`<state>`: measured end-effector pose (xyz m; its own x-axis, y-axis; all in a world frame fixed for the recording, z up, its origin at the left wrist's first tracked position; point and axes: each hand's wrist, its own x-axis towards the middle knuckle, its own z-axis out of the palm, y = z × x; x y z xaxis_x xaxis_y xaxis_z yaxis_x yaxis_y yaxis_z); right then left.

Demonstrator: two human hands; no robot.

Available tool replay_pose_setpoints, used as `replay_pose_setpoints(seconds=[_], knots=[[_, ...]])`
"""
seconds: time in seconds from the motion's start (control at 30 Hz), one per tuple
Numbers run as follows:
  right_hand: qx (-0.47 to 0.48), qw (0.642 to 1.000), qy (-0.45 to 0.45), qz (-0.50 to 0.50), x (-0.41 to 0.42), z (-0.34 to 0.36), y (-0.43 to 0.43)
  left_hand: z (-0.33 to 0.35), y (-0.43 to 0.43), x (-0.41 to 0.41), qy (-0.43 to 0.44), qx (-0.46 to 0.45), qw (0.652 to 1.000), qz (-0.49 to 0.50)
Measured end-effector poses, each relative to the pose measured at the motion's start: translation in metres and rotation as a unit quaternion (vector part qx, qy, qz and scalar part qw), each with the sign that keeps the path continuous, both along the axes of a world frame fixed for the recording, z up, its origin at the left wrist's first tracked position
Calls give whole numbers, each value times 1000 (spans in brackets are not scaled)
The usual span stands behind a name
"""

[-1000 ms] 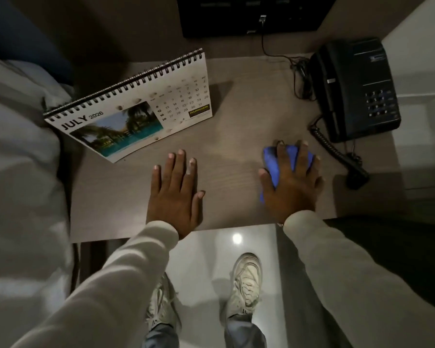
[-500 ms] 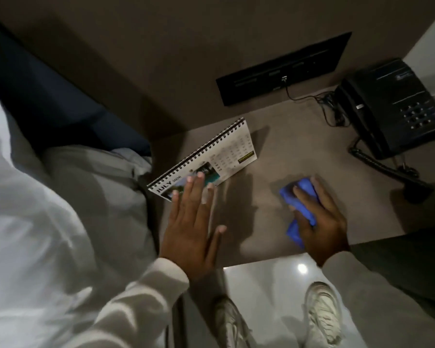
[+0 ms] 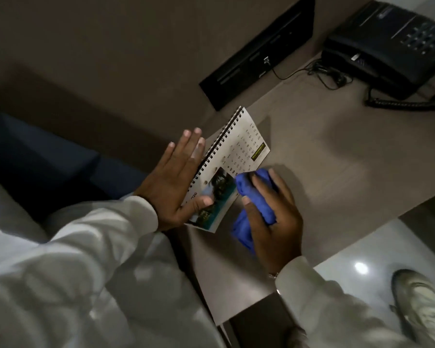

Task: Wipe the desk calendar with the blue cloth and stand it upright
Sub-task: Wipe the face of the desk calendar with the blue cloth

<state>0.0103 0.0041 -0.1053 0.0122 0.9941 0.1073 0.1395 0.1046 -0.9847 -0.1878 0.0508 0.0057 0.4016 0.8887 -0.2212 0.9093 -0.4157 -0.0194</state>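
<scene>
The spiral-bound desk calendar rests on the brown desk at its left edge, its July page with a beach photo facing up. My left hand steadies it: the fingers are spread along the spiral edge and the thumb presses on the photo. My right hand is closed around the bunched blue cloth, whose front end touches the calendar's lower right edge by the date grid. Whether the calendar lies flat or leans is unclear.
A black telephone with its coiled cord stands at the desk's far right. A black socket panel is set in the wall behind. A white bed lies to the left. A shoe stands on the glossy floor.
My left hand went from flat on the desk to the calendar and now grips it. My right hand carried the blue cloth left to the calendar's edge. The camera swung left.
</scene>
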Motion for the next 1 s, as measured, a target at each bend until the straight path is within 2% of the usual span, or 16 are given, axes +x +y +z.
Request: replay_pose_setpoints(seconds=[0.1, 0.2, 0.43, 0.6, 0.73, 0.83, 0.9, 1.0], knots=[[-45, 992, 94, -66, -30, -2, -2, -7, 1, -2, -41, 15, 999, -28], [-79, 981, 135, -113, -53, -6, -1, -10, 1, -3, -67, 7, 997, -46], [-95, 966, 219, -102, -81, 4, 15, -13, 4, -5, -91, -15, 993, -71], [-73, 983, 166, -38, -87, -2, 11, -14, 4, -6, -116, -20, 991, -69], [-4, 999, 41, -16, -101, -15, -20, -14, 5, -6, -113, -20, 991, -73], [17, 999, 39, -26, -106, -21, -30, -14, 4, -5, -110, -24, 991, -75], [28, 996, 75, -46, -103, -19, -23, -14, 4, -4, -108, -22, 991, -74], [6, 992, 99, -82, -91, -13, 8, -14, 4, -3, -104, -23, 992, -72]])
